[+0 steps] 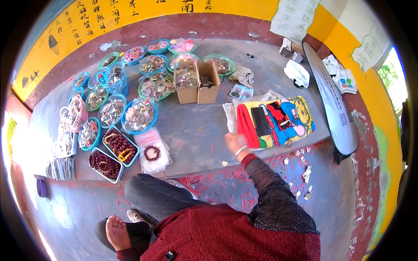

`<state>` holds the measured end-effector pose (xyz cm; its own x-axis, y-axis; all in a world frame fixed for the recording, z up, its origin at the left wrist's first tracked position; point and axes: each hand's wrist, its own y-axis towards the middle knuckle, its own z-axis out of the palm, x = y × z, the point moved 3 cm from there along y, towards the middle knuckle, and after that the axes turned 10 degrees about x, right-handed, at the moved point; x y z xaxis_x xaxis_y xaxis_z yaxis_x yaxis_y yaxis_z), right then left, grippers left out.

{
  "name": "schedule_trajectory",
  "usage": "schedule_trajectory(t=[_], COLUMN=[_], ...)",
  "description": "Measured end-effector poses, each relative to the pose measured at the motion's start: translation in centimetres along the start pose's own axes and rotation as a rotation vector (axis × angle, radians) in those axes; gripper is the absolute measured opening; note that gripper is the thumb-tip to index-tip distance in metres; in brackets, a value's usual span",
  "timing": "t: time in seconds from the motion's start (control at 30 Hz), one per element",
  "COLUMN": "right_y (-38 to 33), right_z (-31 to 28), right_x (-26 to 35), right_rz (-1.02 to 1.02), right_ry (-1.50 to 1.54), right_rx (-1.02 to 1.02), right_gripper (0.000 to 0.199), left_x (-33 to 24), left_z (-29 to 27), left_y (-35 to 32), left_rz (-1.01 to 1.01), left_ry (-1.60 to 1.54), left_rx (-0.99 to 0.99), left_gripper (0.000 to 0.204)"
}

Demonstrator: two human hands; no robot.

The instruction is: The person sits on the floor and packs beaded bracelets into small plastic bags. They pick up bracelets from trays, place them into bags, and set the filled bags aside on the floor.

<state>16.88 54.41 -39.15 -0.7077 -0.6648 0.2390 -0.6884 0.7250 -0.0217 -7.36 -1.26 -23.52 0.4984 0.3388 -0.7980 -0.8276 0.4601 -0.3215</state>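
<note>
Left hand (116, 232) nearest the lens, resting by the knee, grip state unclear. Right hand (235, 142) reaches out, fingers curled loosely, touching the near-left edge of the cartoon-print cloth (278, 122). Black phone (260, 121) lies on that cloth. Dark bead bracelet (152, 153) on clear bags, well left of the cloth.

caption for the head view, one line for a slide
Right hand touches a colourful folded cloth beside trays of beads.
</note>
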Motion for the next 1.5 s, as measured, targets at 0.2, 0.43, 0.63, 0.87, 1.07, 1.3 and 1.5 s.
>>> schedule_trajectory(t=[0.2,0.43,0.63,0.87,1.07,1.3,1.5], right_y=[-7.2,-9.0,-9.4,-9.7,-9.8,-9.1,-9.3], right_z=[1.4,-0.4,-1.6,-1.0,-0.8,0.1,0.3], right_x=[24.4,33.1,37.2,38.6,39.0,38.7,38.9], right_rz=[-0.89,-0.901,-0.921,-0.866,-0.903,-0.876,-0.891], right_ry=[1.018,0.604,0.466,0.466,0.452,0.463,0.511], right_rx=[0.692,0.673,0.621,0.598,0.524,0.497,0.474], right_gripper=[0.058,0.084,0.084,0.081,0.079,0.079,0.078], left_x=[1.2,8.8,9.2,2.8,2.7,8.7,9.2], left_z=[0.5,2.3,1.0,-2.7,-19.9,-21.1,-22.0], left_y=[2.7,2.9,1.1,-1.4,-4.6,-4.5,-5.6], left_rz=[0.141,0.107,-0.071,0.152,0.029,0.133,0.163], left_ry=[0.639,1.37,1.032,1.755,1.908,1.859,1.901], left_rx=[-0.03,0.364,0.368,0.23,-0.229,-0.308,-0.267], left_gripper=[0.03,0.05,0.069,0.047,0.039,0.017,0.021])
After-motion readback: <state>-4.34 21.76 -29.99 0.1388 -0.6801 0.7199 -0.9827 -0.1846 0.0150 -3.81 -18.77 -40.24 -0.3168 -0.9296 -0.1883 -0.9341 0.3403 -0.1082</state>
